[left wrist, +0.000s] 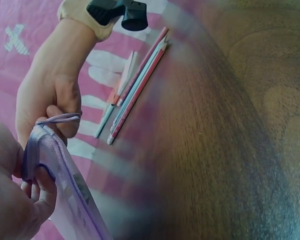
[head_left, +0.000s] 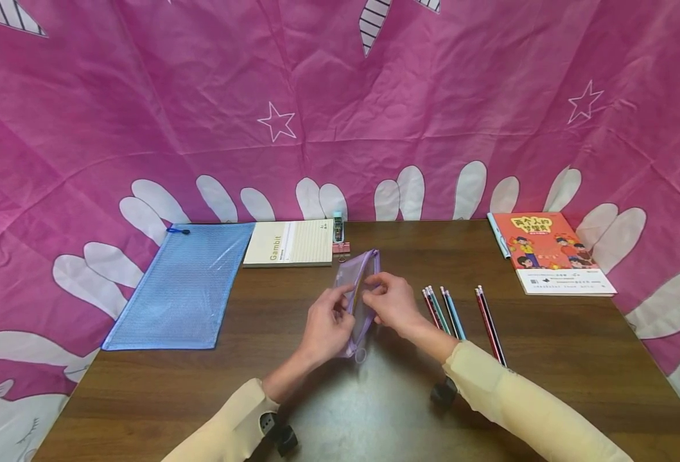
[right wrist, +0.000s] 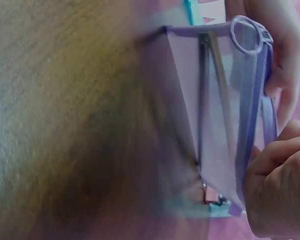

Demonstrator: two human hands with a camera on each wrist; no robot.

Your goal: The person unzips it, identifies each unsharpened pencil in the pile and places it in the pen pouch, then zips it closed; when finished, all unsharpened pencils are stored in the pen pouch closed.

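Observation:
A small purple mesh zip pouch (head_left: 358, 290) stands on edge at the middle of the brown table (head_left: 576, 359). My left hand (head_left: 329, 324) grips its left side and my right hand (head_left: 390, 301) pinches its right side near the zip. In the left wrist view the pouch (left wrist: 65, 195) is held between both hands, with my right hand (left wrist: 50, 95) behind it. The right wrist view shows the pouch (right wrist: 220, 125) close up, its ring pull (right wrist: 247, 34) at the top and my right hand's fingers (right wrist: 275, 165) on the zip edge.
Several pencils (head_left: 461, 314) lie to the right of my hands. A blue mesh folder (head_left: 183, 285) lies at the left, a cream notebook (head_left: 290, 242) behind it, an orange book (head_left: 550, 253) at the far right. Pink cloth (head_left: 340, 109) rises behind the table.

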